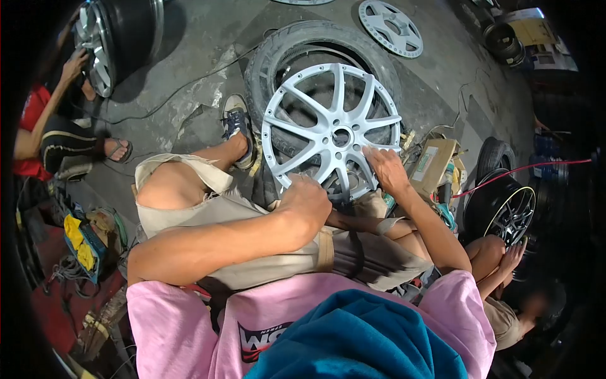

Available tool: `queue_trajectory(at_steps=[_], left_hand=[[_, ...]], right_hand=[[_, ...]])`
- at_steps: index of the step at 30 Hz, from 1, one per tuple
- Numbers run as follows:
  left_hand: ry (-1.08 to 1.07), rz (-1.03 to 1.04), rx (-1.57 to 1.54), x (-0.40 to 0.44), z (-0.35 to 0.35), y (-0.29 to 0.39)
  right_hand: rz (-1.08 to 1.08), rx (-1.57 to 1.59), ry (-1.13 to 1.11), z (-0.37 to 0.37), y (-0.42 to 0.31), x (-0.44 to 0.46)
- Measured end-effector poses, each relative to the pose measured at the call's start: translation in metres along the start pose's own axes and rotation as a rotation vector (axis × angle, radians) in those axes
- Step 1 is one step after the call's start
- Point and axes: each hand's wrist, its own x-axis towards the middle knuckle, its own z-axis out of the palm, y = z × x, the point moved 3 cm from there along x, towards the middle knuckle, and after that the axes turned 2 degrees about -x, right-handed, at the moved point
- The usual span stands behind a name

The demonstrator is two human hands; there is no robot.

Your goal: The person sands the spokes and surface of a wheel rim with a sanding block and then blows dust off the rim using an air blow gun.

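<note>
A light grey multi-spoke wheel face leans against a worn tire in front of my legs. At its lower left rim is my left hand, with fingers curled closed; what they hold, if anything, is hidden. On the right, my right hand touches the spokes near the rim, its fingers bent over the wheel. The center hole and the bolt holes around it face up toward me.
Another grey wheel face lies on the floor beyond the tire. A cardboard box stands at the right. Co-workers handle wheels at the upper left and lower right. A cable crosses the floor.
</note>
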Motion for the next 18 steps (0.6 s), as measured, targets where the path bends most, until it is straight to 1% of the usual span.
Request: queue_trajectory(at_steps=[2, 3, 4, 5, 6, 7, 8, 10, 12, 14, 15, 16, 18], left_hand=[[-0.011, -0.001, 0.051, 0.0, -0.005, 0.001], [-0.034, 0.031, 0.024, 0.0, -0.007, 0.005], [-0.058, 0.06, -0.001, -0.001, -0.008, 0.007], [-0.058, 0.058, 0.003, -0.001, -0.008, 0.004], [-0.072, 0.08, -0.061, -0.001, -0.005, 0.002], [-0.082, 0.099, -0.129, -0.002, -0.003, -0.001], [-0.078, 0.093, -0.138, -0.003, -0.002, -0.003], [-0.035, 0.004, 0.065, -0.004, -0.002, -0.005], [-0.009, 0.015, 0.074, -0.002, -0.002, -0.001], [0.015, 0.019, 0.09, -0.002, -0.006, 0.002], [-0.057, 0.047, -0.01, -0.001, -0.009, 0.004], [-0.13, 0.073, -0.117, 0.0, -0.011, 0.005], [-0.104, 0.059, -0.091, -0.002, -0.011, 0.005]], right_hand=[[-0.066, -0.094, 0.293, 0.0, -0.008, 0.016], [0.008, -0.031, 0.1, -0.007, -0.013, 0.032], [0.014, -0.029, 0.107, -0.005, -0.014, 0.032], [0.004, 0.0, 0.17, -0.003, -0.014, 0.032], [-0.011, 0.029, 0.227, 0.001, -0.013, 0.029], [-0.036, -0.031, 0.325, -0.001, -0.011, 0.018], [-0.046, -0.033, 0.32, 0.001, -0.007, 0.01], [0.029, -0.039, 0.053, -0.006, -0.004, -0.003], [0.012, -0.079, 0.059, -0.005, -0.004, 0.01], [-0.058, -0.084, 0.167, -0.007, -0.012, 0.034], [-0.056, -0.077, 0.097, -0.009, -0.016, 0.044], [-0.061, -0.076, 0.102, -0.012, -0.017, 0.046], [-0.163, -0.018, 0.297, -0.025, -0.018, 0.043]])
